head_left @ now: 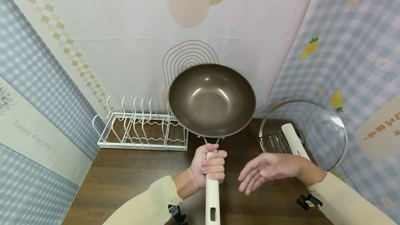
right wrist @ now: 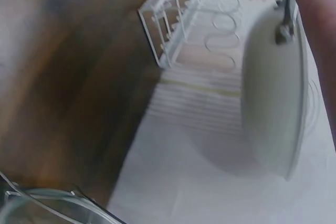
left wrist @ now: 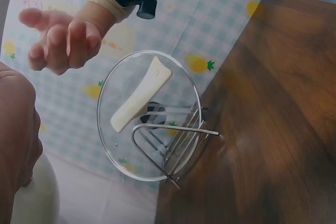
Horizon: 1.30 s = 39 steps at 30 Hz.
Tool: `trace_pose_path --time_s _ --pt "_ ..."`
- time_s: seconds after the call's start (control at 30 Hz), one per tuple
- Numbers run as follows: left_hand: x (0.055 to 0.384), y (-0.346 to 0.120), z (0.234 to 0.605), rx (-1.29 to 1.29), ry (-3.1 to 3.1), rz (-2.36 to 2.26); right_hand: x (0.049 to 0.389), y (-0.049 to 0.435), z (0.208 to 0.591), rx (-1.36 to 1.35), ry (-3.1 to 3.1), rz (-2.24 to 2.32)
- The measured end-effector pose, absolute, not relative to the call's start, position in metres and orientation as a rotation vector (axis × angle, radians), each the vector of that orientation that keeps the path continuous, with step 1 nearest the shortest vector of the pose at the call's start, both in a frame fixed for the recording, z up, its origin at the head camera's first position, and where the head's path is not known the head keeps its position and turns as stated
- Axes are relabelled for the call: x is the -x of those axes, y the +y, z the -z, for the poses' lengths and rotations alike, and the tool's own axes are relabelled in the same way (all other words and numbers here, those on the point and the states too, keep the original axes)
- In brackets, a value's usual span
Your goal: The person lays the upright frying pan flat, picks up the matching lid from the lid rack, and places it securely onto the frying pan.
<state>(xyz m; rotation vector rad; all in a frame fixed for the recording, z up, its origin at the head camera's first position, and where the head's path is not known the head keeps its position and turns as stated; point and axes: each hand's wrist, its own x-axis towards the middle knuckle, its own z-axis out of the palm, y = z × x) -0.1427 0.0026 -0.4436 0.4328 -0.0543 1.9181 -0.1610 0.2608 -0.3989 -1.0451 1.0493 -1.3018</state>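
Observation:
My left hand (head_left: 210, 165) grips the cream handle (head_left: 212, 197) of a deep wok (head_left: 210, 103). The wok is held up off the table with its brown inside facing me; its pale outside (right wrist: 270, 98) shows in the right wrist view. To the right of the handle, my right hand (head_left: 268, 167) hangs in the air, fingers loosely extended and nothing in them. Behind that hand a glass lid (head_left: 325, 127) with a cream grip (left wrist: 142, 95) stands upright in a small wire stand (left wrist: 176, 129). In the left wrist view the left hand (left wrist: 16, 135) is cut off at the edge.
A white wire rack (head_left: 143, 147) with several looped dividers stands at the back left of the brown wooden table (head_left: 125, 173). Patterned cloth (head_left: 125, 44) hangs behind the table, with blue checked cloth (head_left: 343, 61) on the right side.

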Motion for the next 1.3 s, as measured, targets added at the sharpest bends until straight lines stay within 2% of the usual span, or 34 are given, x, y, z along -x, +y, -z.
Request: trace_pose_path --time_s 0.33,0.63,0.97,1.3 --pt "0.139 0.005 0.442 -0.432 -0.073 -1.922 0.180 0.283 0.373 1.159 1.097 1.423" --pt "0.137 0.006 0.445 -0.424 -0.080 -1.919 0.202 0.294 0.365 1.267 1.154 1.499" --pt "0.140 0.006 0.443 -0.451 -0.083 -1.897 0.231 0.304 0.345 1.190 1.249 1.700" --pt "0.137 0.006 0.444 -0.443 -0.077 -1.895 0.260 0.321 0.346 1.071 1.366 1.984"
